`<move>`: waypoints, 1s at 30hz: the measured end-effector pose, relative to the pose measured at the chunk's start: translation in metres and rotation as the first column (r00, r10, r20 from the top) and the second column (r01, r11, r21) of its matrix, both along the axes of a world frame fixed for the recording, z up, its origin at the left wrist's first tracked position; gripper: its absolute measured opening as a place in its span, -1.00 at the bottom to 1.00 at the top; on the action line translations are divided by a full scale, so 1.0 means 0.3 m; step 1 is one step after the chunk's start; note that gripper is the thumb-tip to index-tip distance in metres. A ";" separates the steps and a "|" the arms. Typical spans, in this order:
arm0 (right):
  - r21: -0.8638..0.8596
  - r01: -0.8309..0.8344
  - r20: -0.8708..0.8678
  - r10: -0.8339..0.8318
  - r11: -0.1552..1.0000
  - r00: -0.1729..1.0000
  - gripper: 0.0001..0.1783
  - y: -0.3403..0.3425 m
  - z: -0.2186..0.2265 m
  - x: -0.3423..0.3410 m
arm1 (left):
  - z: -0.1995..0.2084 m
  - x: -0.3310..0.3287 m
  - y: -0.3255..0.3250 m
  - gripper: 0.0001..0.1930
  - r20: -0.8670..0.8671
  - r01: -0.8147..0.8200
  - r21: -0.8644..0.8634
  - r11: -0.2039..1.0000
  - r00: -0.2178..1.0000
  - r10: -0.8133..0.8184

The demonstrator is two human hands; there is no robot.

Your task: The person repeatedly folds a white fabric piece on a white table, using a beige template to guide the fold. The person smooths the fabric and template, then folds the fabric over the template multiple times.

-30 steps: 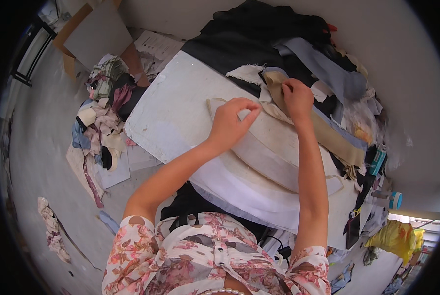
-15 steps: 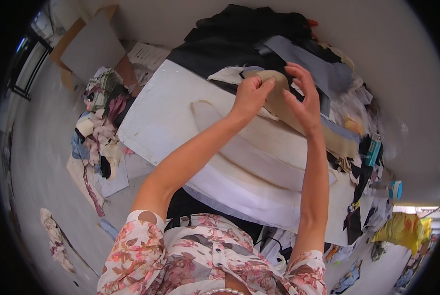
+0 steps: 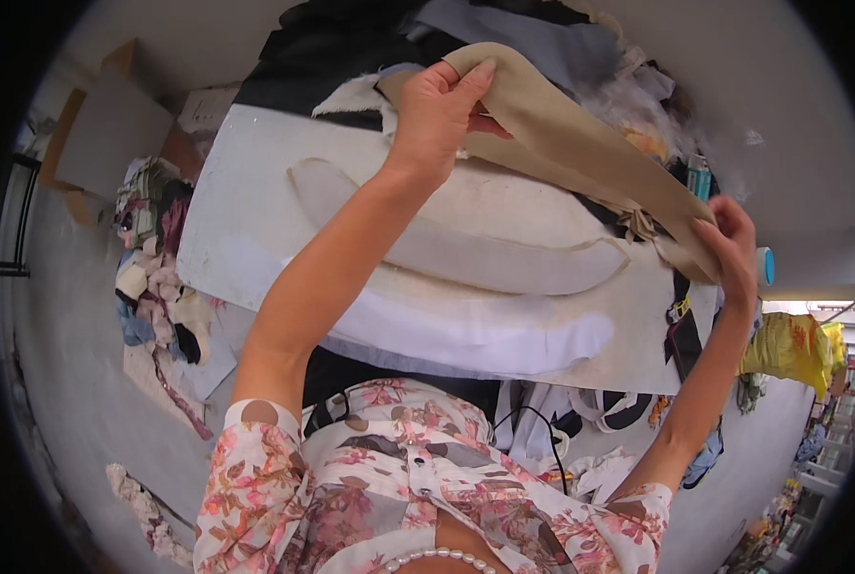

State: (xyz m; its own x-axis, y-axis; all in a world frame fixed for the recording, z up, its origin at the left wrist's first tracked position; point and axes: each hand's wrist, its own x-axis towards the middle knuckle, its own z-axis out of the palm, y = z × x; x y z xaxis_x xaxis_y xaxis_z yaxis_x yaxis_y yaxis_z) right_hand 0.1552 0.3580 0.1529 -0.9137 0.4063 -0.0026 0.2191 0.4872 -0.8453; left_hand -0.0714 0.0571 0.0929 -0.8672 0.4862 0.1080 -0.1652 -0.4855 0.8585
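A long curved tan fabric strip (image 3: 590, 153) is stretched in the air above the far side of the table. My left hand (image 3: 437, 120) pinches its left end between thumb and fingers. At the strip's right end, my right hand (image 3: 729, 244) grips the other edge, its fingers partly behind the cloth. Below them on the white table (image 3: 227, 220) lies a curved, pale, band-shaped piece with a tan border (image 3: 466, 253). Nearer my body is a white curved cloth (image 3: 466, 330), with a greyish layer showing beneath its near edge.
Black fabric (image 3: 322, 57) and grey-blue fabric (image 3: 523, 38) are heaped at the back of the table. Scrap cloth (image 3: 150, 277) lies in a pile to the left, near a cardboard box (image 3: 112, 124). A dark phone-like object (image 3: 683, 340) rests by the right edge. Further right is a yellow bag (image 3: 786, 354).
My right hand has moved right and now holds the far end of the tan strip. My left hand has lifted its end up and left, spreading the strip out. The view has shifted.
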 end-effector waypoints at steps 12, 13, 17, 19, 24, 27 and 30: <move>-0.506 -0.074 0.287 0.249 0.859 0.925 -0.71 -0.524 -0.299 0.042 | -0.252 0.082 -0.584 -0.82 0.077 -0.099 -0.514 0.852 0.984 0.160; -0.526 -0.064 0.288 0.249 0.848 0.925 -0.71 -0.537 -0.309 0.027 | -0.260 0.073 -0.592 -0.80 0.056 -0.121 -0.538 0.834 0.982 0.179; -0.553 -0.060 0.266 0.244 0.831 0.933 -0.72 -0.551 -0.324 -0.040 | -0.250 0.018 -0.584 -0.82 -0.074 -0.216 -0.660 0.719 0.972 0.224; -0.536 -0.065 0.280 0.250 0.842 0.927 -0.72 -0.557 -0.330 -0.062 | -0.248 -0.008 -0.580 -0.83 -0.143 -0.268 -0.701 0.661 0.961 0.238; -0.437 -0.114 0.306 0.266 0.892 0.914 -0.73 -0.573 -0.343 -0.122 | -0.269 -0.071 -0.583 -0.82 -0.251 -0.353 -0.731 0.584 0.935 0.252; -0.364 -0.142 0.306 0.262 0.921 0.915 -0.73 -0.580 -0.350 -0.143 | -0.260 -0.088 -0.572 -0.81 -0.282 -0.371 -0.787 0.493 0.927 0.246; -0.286 -0.154 0.308 0.243 0.946 0.920 -0.72 -0.580 -0.362 -0.153 | -0.285 -0.105 -0.579 -0.84 -0.337 -0.408 -0.791 0.456 0.912 0.233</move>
State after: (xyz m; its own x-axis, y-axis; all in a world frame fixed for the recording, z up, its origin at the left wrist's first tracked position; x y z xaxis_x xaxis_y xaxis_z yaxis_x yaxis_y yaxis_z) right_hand 0.1092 0.1839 0.0442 -0.9021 0.1622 -0.3998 0.4315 0.3319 -0.8389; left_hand -0.1028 -0.1166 0.0074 -0.9930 0.1122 -0.0372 0.0210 0.4776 0.8783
